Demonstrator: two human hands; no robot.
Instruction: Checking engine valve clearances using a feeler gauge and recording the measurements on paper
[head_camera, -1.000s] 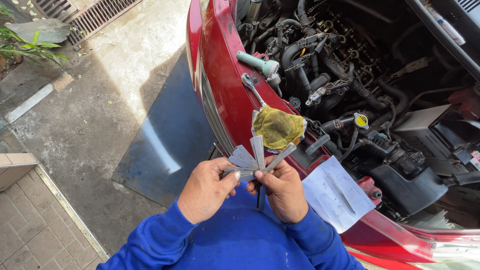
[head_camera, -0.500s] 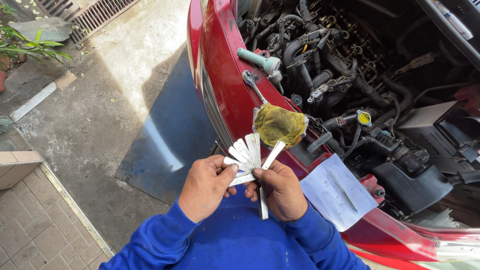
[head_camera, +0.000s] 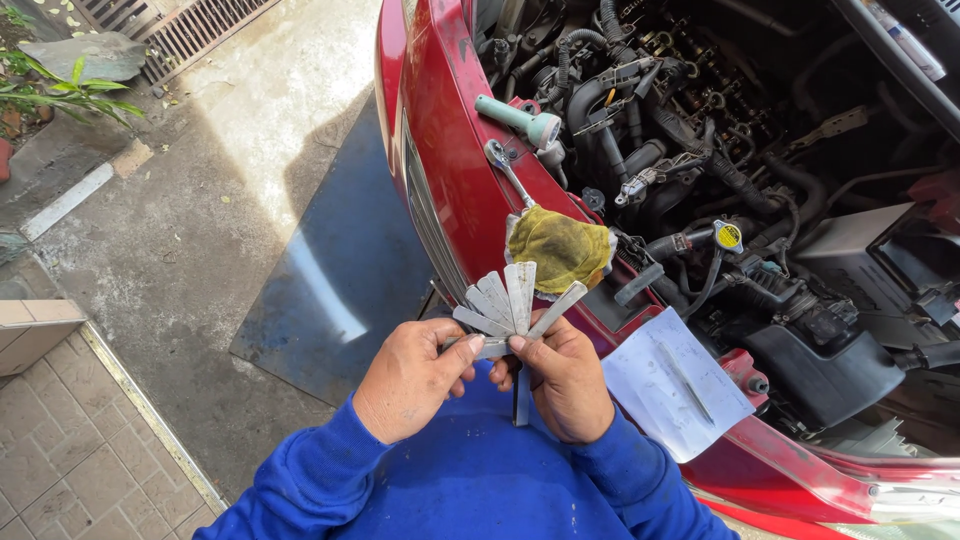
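One set of feeler gauges (head_camera: 508, 305) is held in front of the chest, fanned out into about five metal blades; a further blade hangs down between the two hands. The left hand (head_camera: 408, 378) is curled, its thumb pressed on the pivot end of the set. The right hand (head_camera: 562, 378) is closed around the lower part, thumb and fingers pinching the blades near their base. Both arms are covered by blue sleeves (head_camera: 300, 480) and bent inward.

On the red car front edge (head_camera: 455, 170) are seen one yellow rag (head_camera: 560, 248), one ratchet wrench (head_camera: 507, 172) and one green-handled tool (head_camera: 518, 118). One white paper sheet (head_camera: 672, 385) lies on the edge just beside the right hand. The open engine bay (head_camera: 720, 150) is crowded with hoses. Open concrete floor (head_camera: 200, 220) lies to the left, with one blue mat (head_camera: 335, 280) below the bumper.
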